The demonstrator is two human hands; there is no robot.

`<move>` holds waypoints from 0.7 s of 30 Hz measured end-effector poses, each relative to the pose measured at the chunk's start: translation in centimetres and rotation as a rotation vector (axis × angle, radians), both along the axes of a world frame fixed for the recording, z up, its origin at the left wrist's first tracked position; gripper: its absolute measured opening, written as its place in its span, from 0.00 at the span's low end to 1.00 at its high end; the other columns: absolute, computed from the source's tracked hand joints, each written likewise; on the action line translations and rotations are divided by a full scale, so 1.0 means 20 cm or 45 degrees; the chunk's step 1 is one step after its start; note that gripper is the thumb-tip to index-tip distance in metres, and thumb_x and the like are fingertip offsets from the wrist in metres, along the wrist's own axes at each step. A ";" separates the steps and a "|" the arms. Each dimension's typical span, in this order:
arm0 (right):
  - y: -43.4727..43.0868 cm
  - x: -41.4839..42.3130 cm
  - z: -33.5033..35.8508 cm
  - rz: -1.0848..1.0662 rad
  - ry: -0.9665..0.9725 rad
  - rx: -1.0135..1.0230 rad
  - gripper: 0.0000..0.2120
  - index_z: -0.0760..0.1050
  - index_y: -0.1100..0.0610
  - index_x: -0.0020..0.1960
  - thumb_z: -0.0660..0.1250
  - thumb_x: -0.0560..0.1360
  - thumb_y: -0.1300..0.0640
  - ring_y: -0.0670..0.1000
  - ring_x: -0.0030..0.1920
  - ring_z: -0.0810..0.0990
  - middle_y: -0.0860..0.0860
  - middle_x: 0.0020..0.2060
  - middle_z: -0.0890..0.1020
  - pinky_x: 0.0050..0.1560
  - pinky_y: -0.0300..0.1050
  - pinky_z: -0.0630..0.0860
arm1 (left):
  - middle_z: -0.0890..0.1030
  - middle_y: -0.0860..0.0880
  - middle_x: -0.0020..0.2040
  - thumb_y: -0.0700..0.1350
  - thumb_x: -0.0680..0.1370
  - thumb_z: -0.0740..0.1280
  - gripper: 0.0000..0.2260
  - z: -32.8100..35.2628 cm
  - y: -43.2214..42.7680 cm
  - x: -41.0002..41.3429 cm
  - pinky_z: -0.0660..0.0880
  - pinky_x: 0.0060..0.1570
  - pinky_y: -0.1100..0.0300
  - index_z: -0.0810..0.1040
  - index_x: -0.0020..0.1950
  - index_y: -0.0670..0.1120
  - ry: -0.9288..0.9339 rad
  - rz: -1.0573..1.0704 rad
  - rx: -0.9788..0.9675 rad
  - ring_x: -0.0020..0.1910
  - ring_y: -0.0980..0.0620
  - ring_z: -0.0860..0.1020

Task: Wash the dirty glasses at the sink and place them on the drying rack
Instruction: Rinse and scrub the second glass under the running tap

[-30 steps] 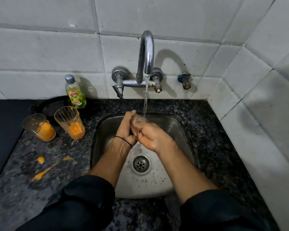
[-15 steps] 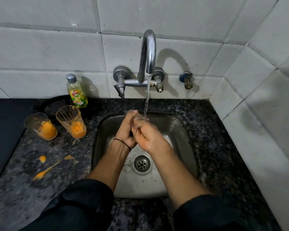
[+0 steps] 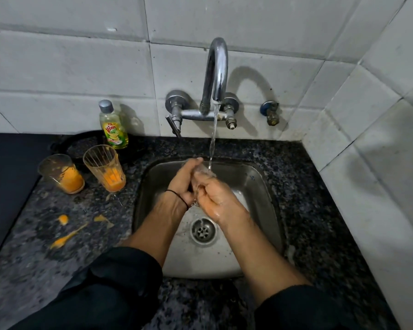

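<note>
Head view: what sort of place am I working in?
Most likely a home kitchen: a steel sink set in a granite counter, a tiled wall, and a dish soap bottle.

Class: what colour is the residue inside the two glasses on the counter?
Orange, in both glasses, seen in the head view.

Speckled dark granite counter (image 3: 303,210) with a steel sink (image 3: 253,186) set into it.

On its left part stand two dirty glasses: a short one (image 3: 62,173) and, just beside it, a taller ribbed one (image 3: 104,166), both holding orange residue. A dish soap bottle (image 3: 113,126) stands behind them against the tiled wall. Orange smears (image 3: 68,235) lie on the stone nearer the front edge. A dark mat (image 3: 7,177) covers the counter's far left.
</note>
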State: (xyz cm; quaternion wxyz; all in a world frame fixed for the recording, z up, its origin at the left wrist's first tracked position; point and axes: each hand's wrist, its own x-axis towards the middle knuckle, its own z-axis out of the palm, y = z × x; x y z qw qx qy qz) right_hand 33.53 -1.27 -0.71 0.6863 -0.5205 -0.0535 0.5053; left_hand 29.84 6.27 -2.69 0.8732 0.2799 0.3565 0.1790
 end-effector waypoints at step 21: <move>-0.03 0.00 -0.03 0.263 -0.992 -0.231 0.13 0.78 0.56 0.61 0.56 0.84 0.57 0.55 0.59 0.79 0.56 0.55 0.82 0.59 0.46 0.75 | 0.79 0.43 0.41 0.46 0.75 0.71 0.09 0.08 0.02 0.04 0.79 0.40 0.54 0.77 0.50 0.44 0.185 -0.081 0.111 0.37 0.48 0.80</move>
